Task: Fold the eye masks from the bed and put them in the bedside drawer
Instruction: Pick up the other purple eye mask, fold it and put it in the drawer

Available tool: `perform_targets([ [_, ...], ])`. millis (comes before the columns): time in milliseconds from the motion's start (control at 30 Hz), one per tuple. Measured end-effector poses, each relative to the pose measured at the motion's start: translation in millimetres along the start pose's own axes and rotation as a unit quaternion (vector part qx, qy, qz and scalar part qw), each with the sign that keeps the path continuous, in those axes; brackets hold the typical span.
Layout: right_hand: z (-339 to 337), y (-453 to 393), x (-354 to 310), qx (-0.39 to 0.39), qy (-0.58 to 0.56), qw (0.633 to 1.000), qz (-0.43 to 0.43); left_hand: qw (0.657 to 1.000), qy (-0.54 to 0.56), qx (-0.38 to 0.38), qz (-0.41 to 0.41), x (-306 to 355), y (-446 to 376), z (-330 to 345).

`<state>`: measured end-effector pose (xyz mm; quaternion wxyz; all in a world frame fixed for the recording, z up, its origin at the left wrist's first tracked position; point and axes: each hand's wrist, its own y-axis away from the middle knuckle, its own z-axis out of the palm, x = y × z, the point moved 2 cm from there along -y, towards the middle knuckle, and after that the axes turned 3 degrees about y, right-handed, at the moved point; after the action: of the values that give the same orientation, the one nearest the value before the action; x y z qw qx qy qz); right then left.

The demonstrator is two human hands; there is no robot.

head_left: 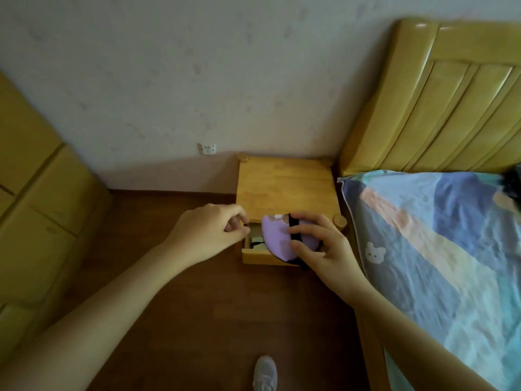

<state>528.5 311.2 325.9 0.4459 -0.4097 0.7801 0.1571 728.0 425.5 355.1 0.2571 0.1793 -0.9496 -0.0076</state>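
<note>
A folded purple eye mask [275, 238] with a black strap hangs over the pulled-out bedside drawer [255, 256]. My right hand [321, 246] grips it, thumb and fingers curled round the black strap side. My left hand [210, 232] hovers at the drawer's left end with fingers curled; whether it pinches anything is unclear. Inside the drawer lies another pale green mask [258, 241] with a black strap, partly hidden under the purple one.
The wooden bedside table [284, 184] stands against the wall between a wardrobe [33, 215] on the left and the bed [439, 235] with a patterned cover and wooden headboard [439, 97] on the right. My shoe [265, 372] is on the brown floor below.
</note>
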Motion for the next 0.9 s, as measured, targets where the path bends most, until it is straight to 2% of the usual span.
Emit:
perform_targets([
  [167, 43.3, -55.3, 74.0, -0.048, -0.028, 0.997, 0.062, 0.998, 0.017, -0.061, -0.020, -47.0, -87.5, 58.8],
  [433, 94.3, -132.1, 181.5, -0.054, -0.056, 0.983, 0.168, 0.982, 0.063, -0.173, -0.041, -122.4, -197.2, 146.1],
  [700, 143.3, -164.1, 285.3, -0.067, -0.047, 0.966, 0.244, 0.958, 0.110, -0.251, -0.080, -176.2, -257.1, 246.5],
  [900, 180.6, -167.7, 367.7, -0.054, -0.068, 0.954, 0.288, 0.938, 0.175, -0.271, -0.130, -208.3, -290.8, 330.1],
])
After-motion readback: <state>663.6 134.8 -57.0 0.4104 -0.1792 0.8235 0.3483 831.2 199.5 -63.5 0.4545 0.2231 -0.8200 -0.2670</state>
